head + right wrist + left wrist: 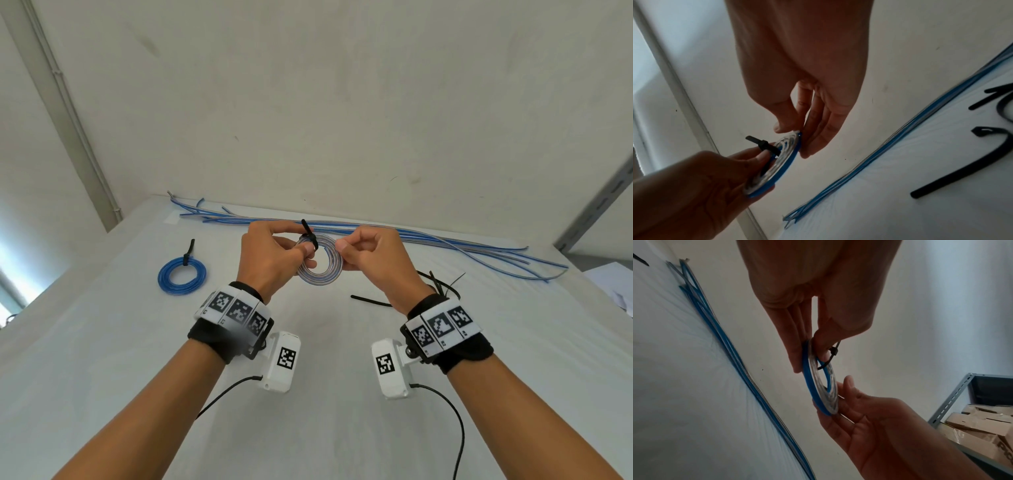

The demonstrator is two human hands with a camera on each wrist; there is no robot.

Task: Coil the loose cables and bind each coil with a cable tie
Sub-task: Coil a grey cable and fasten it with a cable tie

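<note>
hands held coil [319, 262] in air above table [342, 394]. left hand [270, 257] pinched one side beside black cable tie [310, 236], thumb through ring; right hand [373, 260] pinched opposite rim. tie looped round coil, tail sticking up; tightness unclear. risk: tie left slack, turns could spring apart if either pinch eased. beyond: spare ties [442, 287], bound blue coil [182, 274], loose cables [445, 241] at wall, could snag.

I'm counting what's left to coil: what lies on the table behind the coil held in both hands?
Behind the held coil, loose blue and grey cables lie along the table's far edge. Both hands cover their middle stretch, so an exact count isn't possible.
</note>
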